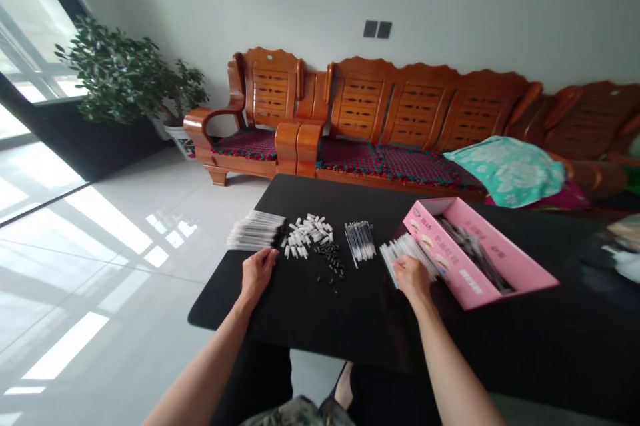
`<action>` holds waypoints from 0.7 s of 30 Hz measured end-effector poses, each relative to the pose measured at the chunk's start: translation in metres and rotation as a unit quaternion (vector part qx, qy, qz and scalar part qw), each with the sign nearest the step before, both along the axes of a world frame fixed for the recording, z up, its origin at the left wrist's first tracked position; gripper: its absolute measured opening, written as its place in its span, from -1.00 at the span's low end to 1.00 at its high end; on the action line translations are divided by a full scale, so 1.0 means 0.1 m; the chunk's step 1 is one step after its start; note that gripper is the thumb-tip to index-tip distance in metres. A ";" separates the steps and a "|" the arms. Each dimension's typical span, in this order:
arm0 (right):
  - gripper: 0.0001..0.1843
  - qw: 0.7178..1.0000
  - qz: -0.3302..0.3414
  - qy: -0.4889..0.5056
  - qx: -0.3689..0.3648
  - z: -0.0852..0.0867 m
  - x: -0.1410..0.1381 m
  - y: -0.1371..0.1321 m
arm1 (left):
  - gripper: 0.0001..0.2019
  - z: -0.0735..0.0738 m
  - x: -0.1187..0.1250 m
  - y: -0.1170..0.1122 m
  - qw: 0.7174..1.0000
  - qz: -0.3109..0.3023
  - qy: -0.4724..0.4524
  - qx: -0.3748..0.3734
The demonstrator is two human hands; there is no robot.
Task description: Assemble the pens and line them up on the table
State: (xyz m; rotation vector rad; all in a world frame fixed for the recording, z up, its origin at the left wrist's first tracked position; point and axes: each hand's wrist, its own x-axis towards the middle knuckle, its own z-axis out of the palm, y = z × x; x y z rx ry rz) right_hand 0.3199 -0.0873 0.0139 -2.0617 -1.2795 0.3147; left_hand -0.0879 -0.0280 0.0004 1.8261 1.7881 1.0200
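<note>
My left hand (259, 274) rests by the table's left edge, fingers curled together, just below a stack of white-and-clear pens with dark ends (256, 231). Whether anything is inside its fingers is hidden. My right hand (413, 276) reaches onto a pile of clear pen barrels (404, 247), its fingertips closed on a barrel at the near side. Between my hands lie a heap of short white pen parts (310, 231), small black pieces (330, 258) and a row of dark-inked refills (360, 241) with whitish near ends.
A pink box (480, 259) holding dark items stands right of the barrels on the black table (320, 313). Beyond are wooden seats (370, 99) with red patterned cushions, and a turquoise cloth (510, 169). A potted plant (130, 76) stands at left.
</note>
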 end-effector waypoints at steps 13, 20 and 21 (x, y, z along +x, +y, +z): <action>-0.79 0.951 0.011 -0.229 -0.209 0.08 -0.19 0.16 | -0.63 0.02 0.02 -0.03 1.000 -0.016 0.025 -0.010; -0.78 0.971 0.010 -0.191 -0.143 0.16 -0.19 0.15 | -0.63 0.00 0.01 0.00 0.999 -0.020 0.031 -0.020; -0.77 0.979 0.013 -0.168 -0.115 0.19 -0.21 0.13 | -0.64 0.00 0.02 0.00 0.999 -0.021 0.030 -0.019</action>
